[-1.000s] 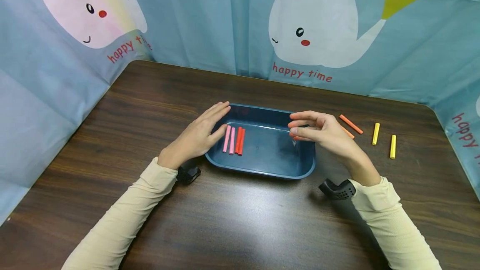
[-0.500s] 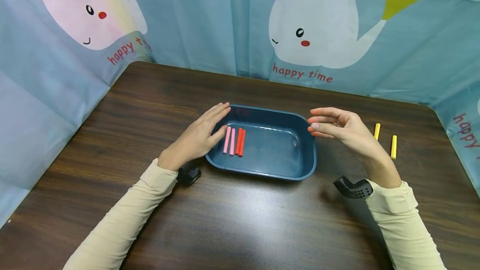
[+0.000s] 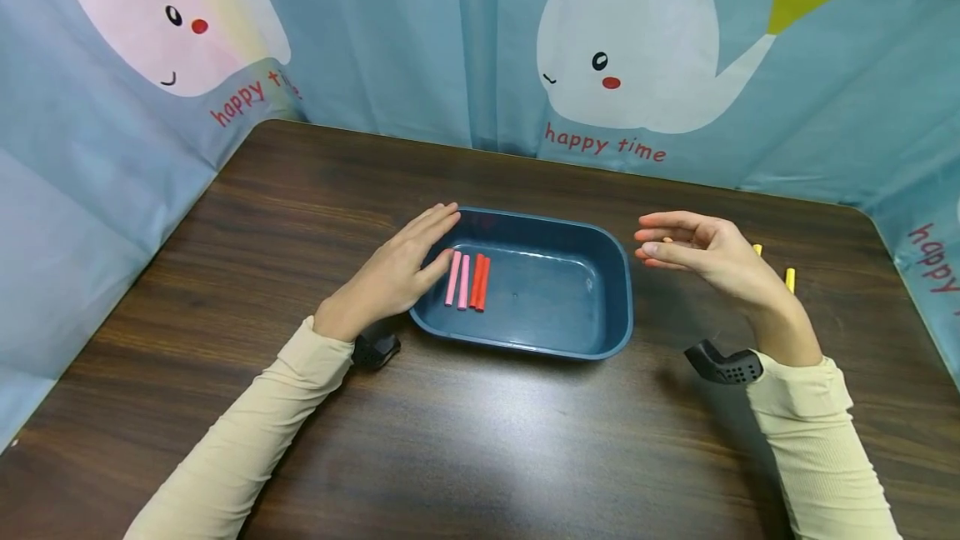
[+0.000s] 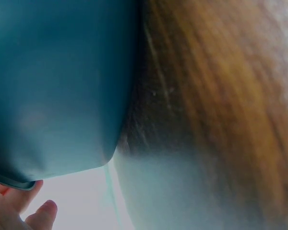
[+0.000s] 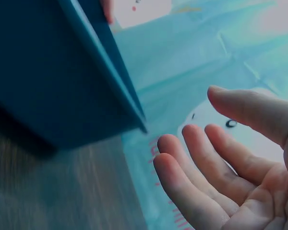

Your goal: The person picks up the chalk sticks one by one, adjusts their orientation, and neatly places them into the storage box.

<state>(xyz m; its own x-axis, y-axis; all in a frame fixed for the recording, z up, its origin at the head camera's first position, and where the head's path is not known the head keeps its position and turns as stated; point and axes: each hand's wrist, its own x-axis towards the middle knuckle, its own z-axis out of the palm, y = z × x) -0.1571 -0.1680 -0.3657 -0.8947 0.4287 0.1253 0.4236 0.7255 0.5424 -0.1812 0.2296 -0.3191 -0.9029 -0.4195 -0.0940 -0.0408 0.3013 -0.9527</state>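
A dark blue rectangular plastic basin (image 3: pixel 555 307) stands mid-table. My left hand (image 3: pixel 390 273) rests at its left rim with fingers straight along the far corner and the thumb over the inside. Two short pink sticks (image 3: pixel 464 282) and two red sticks (image 3: pixel 480 283) lie side by side in the basin's left part. My right hand (image 3: pixel 708 252) hovers just right of the basin, fingers loosely extended and thumb apart. In the right wrist view no object shows between its fingers. An orange tip (image 3: pixel 667 240) peeks between the fingers in the head view; the hand hides the rest.
Two yellow sticks (image 3: pixel 790 280) lie beyond the right wrist, partly covered by it. The dark wooden table (image 3: pixel 300 215) ends at a light blue curtain (image 3: pixel 420 40) printed with whales, at the back and sides. Both wrists carry black camera mounts (image 3: pixel 723 365).
My right hand has moved right, from over the basin's right side to beyond its rim, now covering the orange sticks and part of the yellow ones. The left hand stays put.
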